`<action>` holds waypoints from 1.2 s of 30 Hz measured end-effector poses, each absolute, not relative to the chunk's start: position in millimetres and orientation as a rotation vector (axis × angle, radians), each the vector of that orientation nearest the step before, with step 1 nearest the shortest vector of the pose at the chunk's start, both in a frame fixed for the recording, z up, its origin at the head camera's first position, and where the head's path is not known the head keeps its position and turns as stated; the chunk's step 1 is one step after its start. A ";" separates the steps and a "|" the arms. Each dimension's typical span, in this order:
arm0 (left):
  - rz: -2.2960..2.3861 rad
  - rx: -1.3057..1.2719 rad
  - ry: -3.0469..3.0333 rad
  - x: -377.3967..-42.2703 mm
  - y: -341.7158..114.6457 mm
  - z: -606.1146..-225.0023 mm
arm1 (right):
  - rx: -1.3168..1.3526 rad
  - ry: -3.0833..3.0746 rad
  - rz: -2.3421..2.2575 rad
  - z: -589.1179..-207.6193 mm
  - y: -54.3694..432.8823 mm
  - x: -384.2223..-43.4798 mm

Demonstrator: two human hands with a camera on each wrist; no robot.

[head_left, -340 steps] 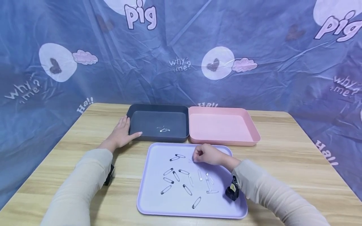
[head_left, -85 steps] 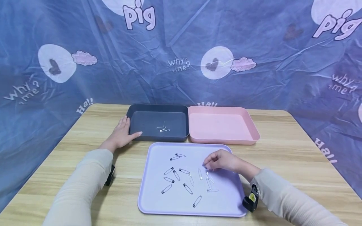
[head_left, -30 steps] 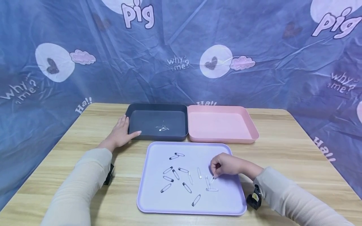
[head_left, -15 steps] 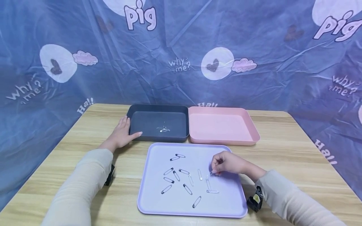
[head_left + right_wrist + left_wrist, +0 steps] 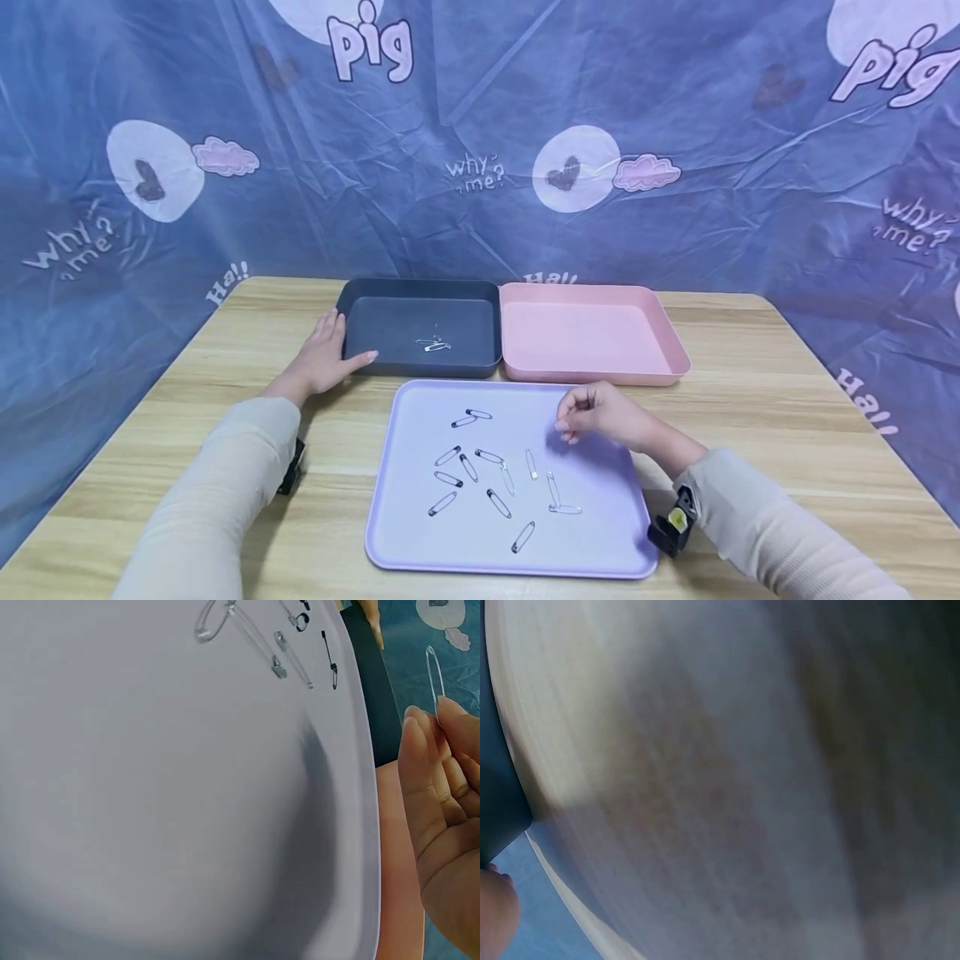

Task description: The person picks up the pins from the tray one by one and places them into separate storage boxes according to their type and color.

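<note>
My right hand [image 5: 600, 412] hovers above the back right of the lilac tray [image 5: 435, 546]. Between its thumb and fingertips it pinches a silver safety pin [image 5: 430, 671], whose loop sticks out in the right wrist view. At the dark grey tray's [image 5: 405, 312] left front corner rests my left hand [image 5: 318, 358], fingers along the side and thumb on the front rim. On the lilac tray lie several black-headed safety pins [image 5: 498, 503] and several silver ones, such as a silver safety pin [image 5: 531, 464]. A few silver pins [image 5: 435, 344] lie inside the grey tray.
A pink tray [image 5: 592, 333] stands against the grey tray's right side, behind the lilac tray. All of them are on a wooden table [image 5: 757, 400]. A printed blue cloth [image 5: 480, 108] hangs behind the table.
My right hand has picked a silver safety pin from the right-hand group on the lilac tray, then lifted it up and back. The left hand has stayed in place.
</note>
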State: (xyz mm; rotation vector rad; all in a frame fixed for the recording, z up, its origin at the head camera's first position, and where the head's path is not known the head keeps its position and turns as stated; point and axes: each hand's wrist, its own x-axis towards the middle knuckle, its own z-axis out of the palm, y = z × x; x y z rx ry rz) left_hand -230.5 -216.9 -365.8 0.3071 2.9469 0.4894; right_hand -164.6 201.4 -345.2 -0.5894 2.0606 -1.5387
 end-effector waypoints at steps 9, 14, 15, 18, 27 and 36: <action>0.485 0.300 2.942 -231.8 -217.5 -367.1 | -0.518 2.077 -1.618 -340.7 193.2 -169.9; 0.493 0.306 2.942 -232.8 -216.0 -366.5 | -0.444 2.109 -1.652 -337.5 185.4 -171.9; 0.494 0.308 2.943 -233.0 -215.9 -366.4 | -0.424 2.115 -1.661 -337.0 183.4 -172.6; 0.493 0.311 2.948 -233.1 -215.7 -365.7 | -0.369 2.115 -1.707 -335.6 176.5 -175.2; 0.503 0.308 2.945 -231.5 -216.1 -365.0 | -0.295 2.077 -1.836 -334.0 147.8 -186.0; 0.505 0.296 2.930 -229.7 -217.3 -362.5 | -0.233 2.036 -1.924 -328.8 123.1 -199.2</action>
